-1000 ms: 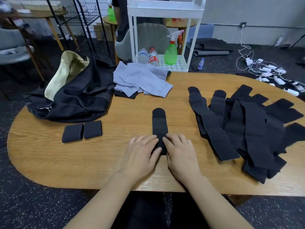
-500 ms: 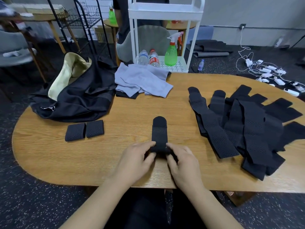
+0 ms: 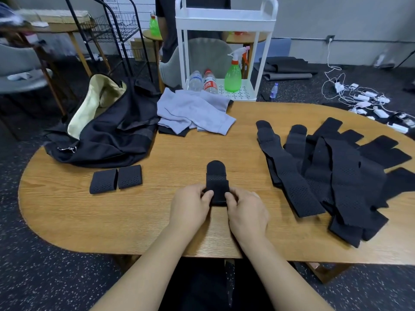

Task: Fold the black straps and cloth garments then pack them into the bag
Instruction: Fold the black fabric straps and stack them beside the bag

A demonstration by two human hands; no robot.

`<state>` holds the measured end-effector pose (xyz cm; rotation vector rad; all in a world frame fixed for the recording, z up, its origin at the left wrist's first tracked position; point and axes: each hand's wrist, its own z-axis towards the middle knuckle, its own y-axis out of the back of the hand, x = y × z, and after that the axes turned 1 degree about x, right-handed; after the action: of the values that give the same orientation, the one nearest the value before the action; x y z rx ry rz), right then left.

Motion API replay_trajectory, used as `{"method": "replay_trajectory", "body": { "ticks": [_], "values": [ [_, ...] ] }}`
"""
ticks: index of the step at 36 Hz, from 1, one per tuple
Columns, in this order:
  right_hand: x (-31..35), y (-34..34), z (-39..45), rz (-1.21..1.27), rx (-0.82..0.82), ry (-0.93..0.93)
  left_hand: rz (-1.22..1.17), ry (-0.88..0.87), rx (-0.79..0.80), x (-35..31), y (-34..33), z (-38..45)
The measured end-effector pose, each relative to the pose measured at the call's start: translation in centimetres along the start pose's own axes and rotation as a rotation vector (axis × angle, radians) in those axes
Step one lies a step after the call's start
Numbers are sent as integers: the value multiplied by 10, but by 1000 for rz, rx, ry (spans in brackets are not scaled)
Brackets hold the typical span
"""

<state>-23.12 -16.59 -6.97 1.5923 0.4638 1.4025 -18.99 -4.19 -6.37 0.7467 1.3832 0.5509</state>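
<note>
Perforated black strap, round-ended, lies on your wood-grain tabletop at 12 o'clock from both hands; your left hand and right hand each grip its rolled near end.

We see soft, even indoor light with only faint shadows under the hands; the wooden table shows a mild sheen. Straight lines bow toward the edges (wide-angle lens), and the far left corner smears slightly.

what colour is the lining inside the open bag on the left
Pale cream lining, showing inside the black bag; the head view shows it.
</note>
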Motion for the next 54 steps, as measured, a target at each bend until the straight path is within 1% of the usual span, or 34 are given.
{"method": "replay_trajectory", "body": {
  "ticks": [4,11,16,19,22,23,24,26,27,28,30,33,37,43,49,54],
  "values": [
    [2,0,4,-73,28,-10,13,7,-5,-1,0,4],
    [3,-2,11,-163,61,-12,106,14,2,1,-3,13],
    [2,-3,12,-229,54,15,198,-37,5,3,-6,15],
    [0,-3,11,-178,6,38,158,-65,-25,6,-5,14],
    [-3,-1,10,-28,-45,49,66,-105,-113,10,-4,10],
    [-5,-1,9,15,-68,77,46,-122,-130,12,-3,8],
    [-6,1,8,5,-92,151,36,-156,-137,14,-1,5],
    [-8,2,8,-133,-86,339,92,-282,-112,20,0,1],
    [-11,1,8,-208,-64,421,142,-343,-72,22,1,-1],
    [-13,0,9,-269,-25,481,188,-381,-11,24,2,-1],
    [-16,-2,11,-344,63,529,254,-405,107,26,4,-2],
    [-21,-6,12,-403,152,533,278,-403,163,28,5,1],
    [-22,-6,11,-394,183,531,314,-416,174,25,8,5],
    [-22,2,3,-291,271,516,341,-469,191,24,13,-1],
    [-25,3,-13,-272,241,489,369,-460,218,24,15,-18],
    [-26,10,-25,-256,200,502,367,-459,253,27,15,-28]
  ]
}}
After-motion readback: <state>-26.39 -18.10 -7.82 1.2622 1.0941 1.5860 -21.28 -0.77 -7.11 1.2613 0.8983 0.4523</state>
